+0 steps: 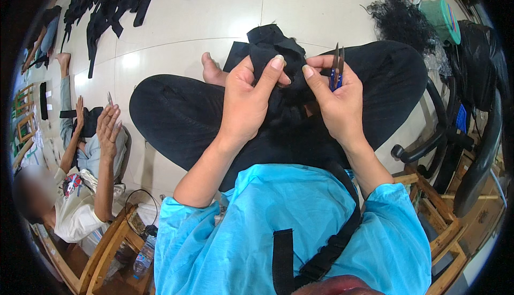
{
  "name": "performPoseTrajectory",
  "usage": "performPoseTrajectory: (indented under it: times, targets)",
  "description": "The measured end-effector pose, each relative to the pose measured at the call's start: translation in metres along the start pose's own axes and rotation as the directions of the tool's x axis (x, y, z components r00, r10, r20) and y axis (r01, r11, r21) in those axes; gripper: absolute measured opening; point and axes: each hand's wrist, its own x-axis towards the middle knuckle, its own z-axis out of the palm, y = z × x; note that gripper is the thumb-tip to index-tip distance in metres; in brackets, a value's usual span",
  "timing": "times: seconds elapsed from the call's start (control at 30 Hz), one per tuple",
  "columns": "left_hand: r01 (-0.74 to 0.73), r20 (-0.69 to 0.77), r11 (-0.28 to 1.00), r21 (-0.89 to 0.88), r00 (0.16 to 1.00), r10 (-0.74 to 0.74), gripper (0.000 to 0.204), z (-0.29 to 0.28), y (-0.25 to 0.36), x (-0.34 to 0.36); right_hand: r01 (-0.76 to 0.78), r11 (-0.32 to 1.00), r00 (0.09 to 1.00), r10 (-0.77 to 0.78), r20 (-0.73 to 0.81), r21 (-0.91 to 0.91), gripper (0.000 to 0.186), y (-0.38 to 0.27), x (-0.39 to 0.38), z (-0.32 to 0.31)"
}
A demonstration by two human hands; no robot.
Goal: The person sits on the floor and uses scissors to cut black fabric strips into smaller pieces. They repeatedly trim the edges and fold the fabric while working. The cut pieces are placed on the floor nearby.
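Observation:
My left hand point(245, 102) is closed around a piece of black cloth point(270, 43), thumb on top, holding it up over my crossed legs. Opposite it, my right hand point(341, 102) has thumb and forefinger pinched together at the cloth's right edge. Tucked in that same hand is a pair of thread snips point(336, 74) with blue grips, its narrow blades pointing away from me. Against my black trousers the cloth's lower part is hard to make out.
Black fabric strips point(123, 0) lie heaped on the tiled floor at far left. A tangle of black threads point(399, 19) sits at far right, by a green plastic item point(441, 19). A black chair base point(433, 129) stands right; another person point(80, 198) sits left near wooden frames point(110, 252).

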Motion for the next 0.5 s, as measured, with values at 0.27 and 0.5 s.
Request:
performPoseTrajectory:
  times: [0.27, 0.5]
  targets:
    - [-0.067, 0.0, 0.994, 0.084, 0.998, 0.067, 0.025, 0.003, 0.007, -0.003, 0.371, 0.918, 0.854, -0.279, 0.438, -0.139, 0.028, -0.003, 0.02, -0.015]
    - [-0.044, -0.049, 0.998, 0.051, 0.998, 0.046, 0.028, -0.01, 0.008, 0.002, 0.362, 0.906, 0.759, -0.149, 0.634, -0.219, 0.022, -0.007, 0.029, -0.03]
